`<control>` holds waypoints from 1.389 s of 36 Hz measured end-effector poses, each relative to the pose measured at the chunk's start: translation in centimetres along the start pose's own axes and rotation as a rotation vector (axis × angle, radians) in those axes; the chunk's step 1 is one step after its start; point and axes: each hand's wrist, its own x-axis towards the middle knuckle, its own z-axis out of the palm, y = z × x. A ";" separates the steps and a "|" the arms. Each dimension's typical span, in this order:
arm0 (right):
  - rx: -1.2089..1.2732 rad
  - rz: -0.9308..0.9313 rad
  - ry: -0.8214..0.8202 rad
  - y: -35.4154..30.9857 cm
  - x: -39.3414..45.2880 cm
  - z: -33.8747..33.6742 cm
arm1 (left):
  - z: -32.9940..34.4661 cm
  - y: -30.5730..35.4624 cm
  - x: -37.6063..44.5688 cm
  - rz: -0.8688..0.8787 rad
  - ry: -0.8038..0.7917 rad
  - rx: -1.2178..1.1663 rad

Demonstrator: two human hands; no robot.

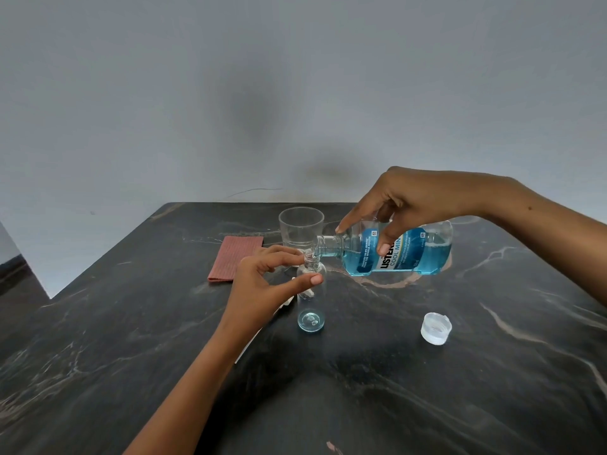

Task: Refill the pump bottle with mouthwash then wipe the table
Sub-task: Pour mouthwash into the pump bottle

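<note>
Item: Listerine mouthwash bottle (399,249), clear plastic with blue liquid, held almost on its side above the table, uncapped neck pointing left. Label, blue and turned sideways, reads "LISTER…" in part (a thumb covers the rest) and "COOL MIN…"; a smaller line beside it appears to say "99.9% GERMS"; further small print is too fine to read. Liquid sits along the lower side of the body, about half the volume.

Item: right hand (417,200), gripping the mouthwash bottle from above, index finger laid along its shoulder near the neck, thumb across the label.

Item: small clear pump bottle (311,300), upright on the table, pump removed, open mouth directly under and touching the mouthwash bottle's neck. A shallow layer of pale blue liquid shows at its base.

Item: left hand (262,284), fingers curled round the upper part of the pump bottle, thumb at its front, steadying it.

Item: white pump part (308,293), lying on the table behind the pump bottle, mostly hidden by the left hand.

Item: translucent white cap (436,328), open side up, right of the pump bottle, apart from it.

Item: clear drinking glass (301,227), upright, behind the pump bottle.

Item: reddish ribbed cloth (235,257), folded flat, left of the glass.

Surface: dark marble-patterned table (427,405) with pale veins.
</note>
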 end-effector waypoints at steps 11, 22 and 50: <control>0.005 -0.014 -0.025 0.2 0.3 -0.3 | 0.0 0.2 -0.1 -0.021 0.000 0.020; -0.014 -0.006 -0.044 0.1 0.5 -0.6 | 0.0 0.2 -0.1 -0.025 0.001 0.030; -0.076 -0.028 -0.100 0.2 1.0 -1.2 | 0.1 0.1 0.1 -0.012 0.000 0.025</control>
